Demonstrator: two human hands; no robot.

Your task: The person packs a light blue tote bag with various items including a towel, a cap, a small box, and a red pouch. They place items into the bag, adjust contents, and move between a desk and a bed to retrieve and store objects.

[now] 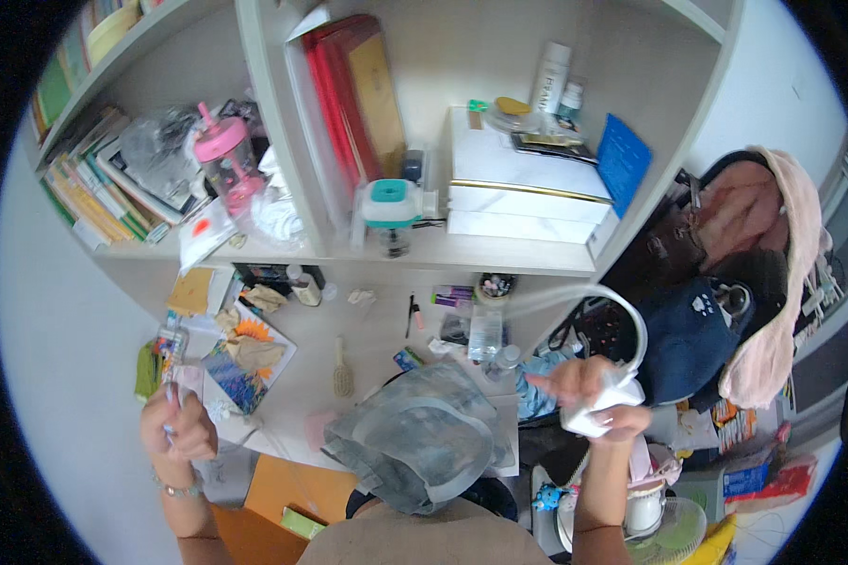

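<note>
My right hand (593, 402) is closed around the squarish white base of what looks like a small desk lamp (597, 409). From this base a white curved neck (632, 321) arches up and to the left, blurred by motion. At the left, my left hand (178, 424) makes a fist around a small pale object (172, 402), too blurred to name; a bracelet circles that wrist. Between the hands, at my lap and the desk's front edge, lies a crumpled grey cloth item (417, 431), perhaps a bag.
A hairbrush (342, 374), a colourful booklet (244, 367) and a clear plastic bottle (485, 332) lie on the desk (374, 332). Shelving (424, 261) rises behind it. Bags (685, 339) hang at the right above a fan (678, 530). An orange box (297, 480) sits below.
</note>
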